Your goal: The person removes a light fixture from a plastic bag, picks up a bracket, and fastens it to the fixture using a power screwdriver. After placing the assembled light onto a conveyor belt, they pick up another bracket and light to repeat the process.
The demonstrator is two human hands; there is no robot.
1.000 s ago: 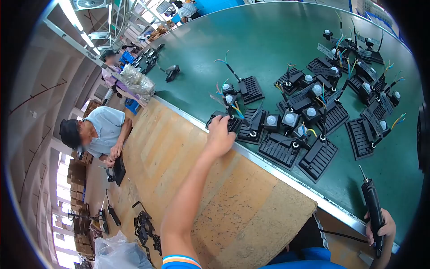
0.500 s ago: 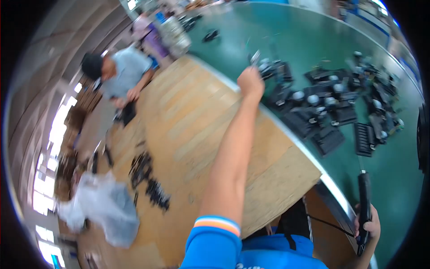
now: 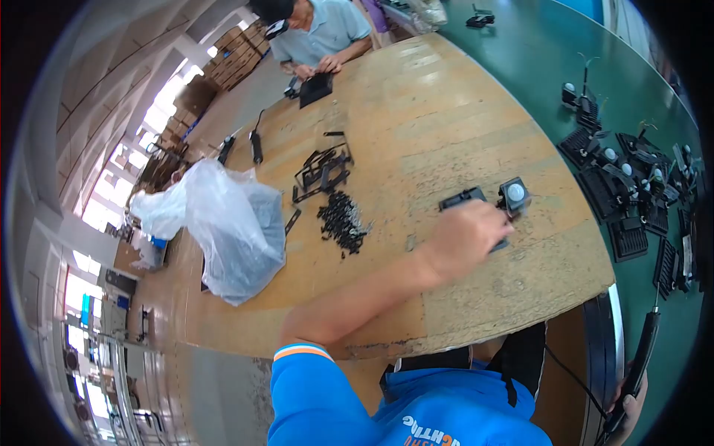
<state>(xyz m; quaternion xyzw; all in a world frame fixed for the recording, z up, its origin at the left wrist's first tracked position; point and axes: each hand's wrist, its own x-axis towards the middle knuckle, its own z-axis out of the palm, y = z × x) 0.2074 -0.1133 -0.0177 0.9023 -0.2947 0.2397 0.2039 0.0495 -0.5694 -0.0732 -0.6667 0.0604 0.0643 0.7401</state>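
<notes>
My left hand (image 3: 467, 236) is over the wooden table, its fingers closed on a black finned lamp housing (image 3: 462, 198) that lies partly under it. A sensor head with a white dome (image 3: 515, 193) sticks out past the fingers on the right. How the fingers grip the part is hidden under the hand. At the lower right my right hand (image 3: 632, 410) is wrapped around a black electric screwdriver (image 3: 641, 357), whose bit points up toward the finned housings on the green table. A cable runs from the tool's lower end.
Several similar black lamps (image 3: 625, 178) crowd the green table (image 3: 535, 82). On the wooden table (image 3: 401, 134) lie black brackets (image 3: 324, 171), a heap of small screws (image 3: 342, 223) and a clear plastic bag (image 3: 234, 230). Across it, another person (image 3: 323, 33) handles a black part.
My left hand has moved from the lamps on the green table to the wooden table, with a lamp now at its fingers. The view has turned; my right hand still holds the screwdriver.
</notes>
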